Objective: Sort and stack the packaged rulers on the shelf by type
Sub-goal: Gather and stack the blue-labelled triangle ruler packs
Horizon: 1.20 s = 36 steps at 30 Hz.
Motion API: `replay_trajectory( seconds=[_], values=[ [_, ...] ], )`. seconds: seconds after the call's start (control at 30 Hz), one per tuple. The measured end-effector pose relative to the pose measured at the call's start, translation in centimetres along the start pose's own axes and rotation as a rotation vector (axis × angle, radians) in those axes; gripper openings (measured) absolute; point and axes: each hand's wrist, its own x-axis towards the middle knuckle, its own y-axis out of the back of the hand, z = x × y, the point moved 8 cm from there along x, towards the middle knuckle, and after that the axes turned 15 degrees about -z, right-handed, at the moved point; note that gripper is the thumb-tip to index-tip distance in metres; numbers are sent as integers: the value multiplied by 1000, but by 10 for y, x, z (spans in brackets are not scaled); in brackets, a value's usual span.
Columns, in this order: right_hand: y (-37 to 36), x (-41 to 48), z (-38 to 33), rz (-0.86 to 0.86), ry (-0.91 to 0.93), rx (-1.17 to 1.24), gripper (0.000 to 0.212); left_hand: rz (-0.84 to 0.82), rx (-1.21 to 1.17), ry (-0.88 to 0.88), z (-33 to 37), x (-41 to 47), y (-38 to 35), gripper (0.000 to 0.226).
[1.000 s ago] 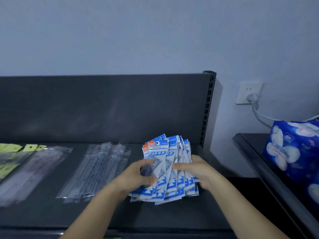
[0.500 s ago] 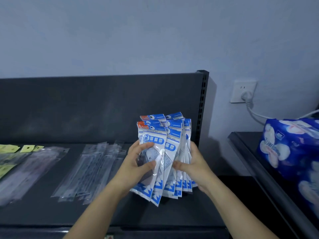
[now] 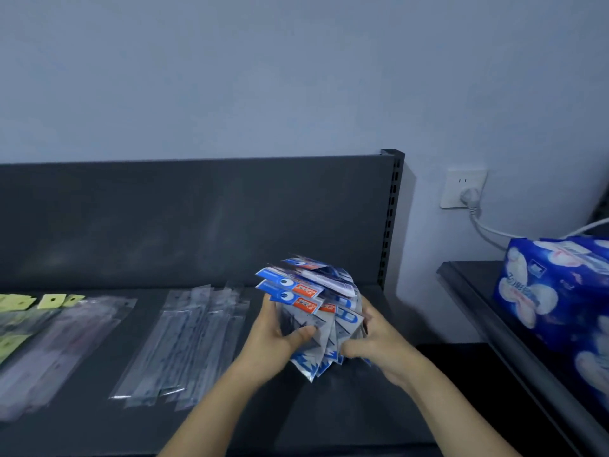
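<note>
Shelf [image 3: 82,433] carries clear ruler packs [image 3: 184,341]; left hand [image 3: 276,344], right hand [image 3: 379,341] grip blue packets [image 3: 313,301].

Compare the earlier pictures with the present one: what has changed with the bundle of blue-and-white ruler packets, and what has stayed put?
The bundle of blue-and-white plastic ruler packets, fanned low over the dark shelf a second ago, was raised on end and its header ends tipped towards the camera. The left hand and right hand kept gripping it throughout. The clear-sleeved rulers and yellow-tagged packs stayed put.
</note>
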Motion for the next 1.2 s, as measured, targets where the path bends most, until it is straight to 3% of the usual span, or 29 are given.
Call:
replay_trajectory(
  seconds=[0.2, 0.3, 0.4, 0.47, 0.57, 0.63, 0.73, 0.9, 1.1, 1.2],
  values=[
    [-1, 2, -3, 106, 106, 116, 74, -81, -175, -6, 7, -3, -4, 49],
    [-1, 2, -2, 130, 124, 231, 92, -89, -283, 32, 6, -4, -3, 55],
    [0, 1, -2, 125, 86, 211, 95, -133, -251, 49, 10, -4, -4, 54],
    [0, -1, -1, 101, 37, 129, 87, -163, -223, 39, 12, -3, -4, 55],
    [-1, -6, -6, 79, -22, -36, 54, -183, -164, 15, 14, -3, -6, 58],
    [-2, -9, -4, 79, -55, -64, 53, -198, -137, 3, 14, -3, -10, 60],
    [-1, -16, 3, 99, -63, -36, 63, -196, -152, -6, 13, -5, -15, 60],
    [-5, -16, 7, 85, 8, 113, 104, -184, -201, -62, 26, -8, -26, 61],
    [2, -16, -30, 382, 259, 135, 99, -89, -219, -171, 33, 0, -20, 99],
    [3, -24, -33, 588, 321, 61, 72, -30, -136, -203, 36, -4, -22, 102]
  ],
)
